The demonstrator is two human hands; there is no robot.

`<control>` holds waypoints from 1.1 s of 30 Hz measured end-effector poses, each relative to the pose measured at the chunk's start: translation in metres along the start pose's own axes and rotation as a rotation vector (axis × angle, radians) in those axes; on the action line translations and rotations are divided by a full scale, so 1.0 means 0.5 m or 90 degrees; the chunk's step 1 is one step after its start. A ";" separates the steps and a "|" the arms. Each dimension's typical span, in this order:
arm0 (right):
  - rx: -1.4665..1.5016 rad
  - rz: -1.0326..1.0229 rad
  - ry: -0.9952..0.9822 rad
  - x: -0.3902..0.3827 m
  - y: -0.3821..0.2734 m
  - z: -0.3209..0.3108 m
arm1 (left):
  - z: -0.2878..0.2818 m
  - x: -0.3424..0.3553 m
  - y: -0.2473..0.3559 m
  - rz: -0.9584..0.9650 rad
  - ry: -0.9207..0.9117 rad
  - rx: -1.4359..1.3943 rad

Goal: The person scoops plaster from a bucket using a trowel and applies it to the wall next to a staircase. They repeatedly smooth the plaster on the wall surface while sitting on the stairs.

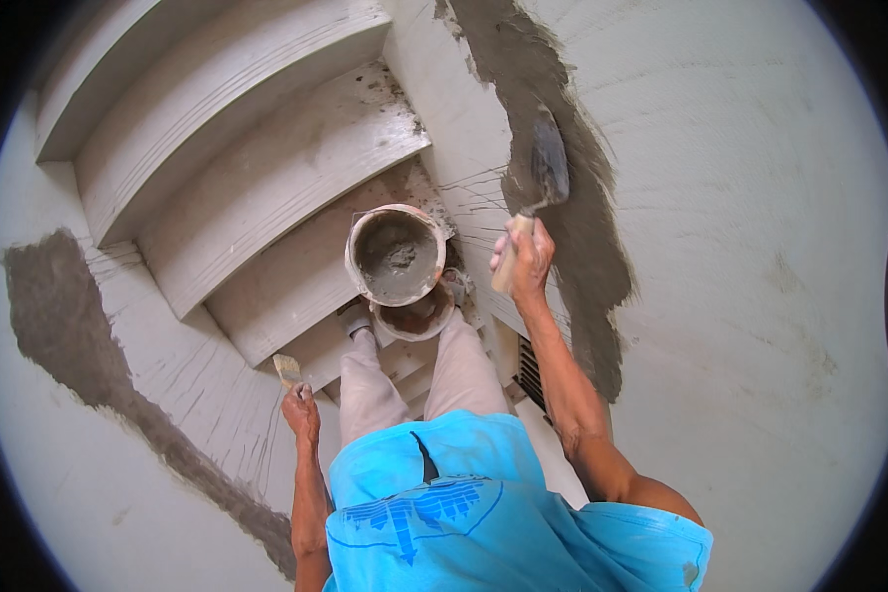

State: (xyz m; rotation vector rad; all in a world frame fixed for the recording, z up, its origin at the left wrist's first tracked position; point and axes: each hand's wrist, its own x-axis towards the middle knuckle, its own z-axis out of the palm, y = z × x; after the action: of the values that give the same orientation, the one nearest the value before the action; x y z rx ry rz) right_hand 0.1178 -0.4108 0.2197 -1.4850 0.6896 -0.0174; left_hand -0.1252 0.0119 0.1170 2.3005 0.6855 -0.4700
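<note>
Wrapped round the wooden handle of a trowel (551,163), my right hand (529,259) is raised at the right wall. The trowel's grey pointed blade lies over a band of wet grey mortar (587,247) on that wall; whether it touches cannot be made out. Low at the left, my left hand (302,412) is closed on a brush (287,370) with pale bristles pointing up and away from me. Between my hands a round bucket (351,259) holds grey mortar (397,255). A second bucket (451,321) shows partly beneath it, close to my feet.
Pale steps (276,163) climb ahead and to the left, with splatters near their right end. Another mortar band (69,316) runs down the left wall. A dark slatted grille (530,373) sits low beside my right leg. Dark streaks mark both walls.
</note>
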 end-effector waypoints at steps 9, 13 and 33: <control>-0.042 -0.013 -0.018 -0.021 -0.033 0.005 | 0.010 0.004 -0.018 0.004 -0.012 0.015; -0.045 -0.022 -0.013 -0.014 -0.029 -0.019 | 0.007 0.011 -0.008 0.008 -0.009 0.004; -0.014 0.017 -0.006 -0.055 -0.010 -0.036 | 0.007 0.016 -0.006 0.001 -0.011 0.003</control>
State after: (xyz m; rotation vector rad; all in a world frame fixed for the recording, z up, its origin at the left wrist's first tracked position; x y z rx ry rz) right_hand 0.0895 -0.4161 0.2366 -1.4963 0.7046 0.0174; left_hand -0.1212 0.0140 0.1088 2.2980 0.6746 -0.4903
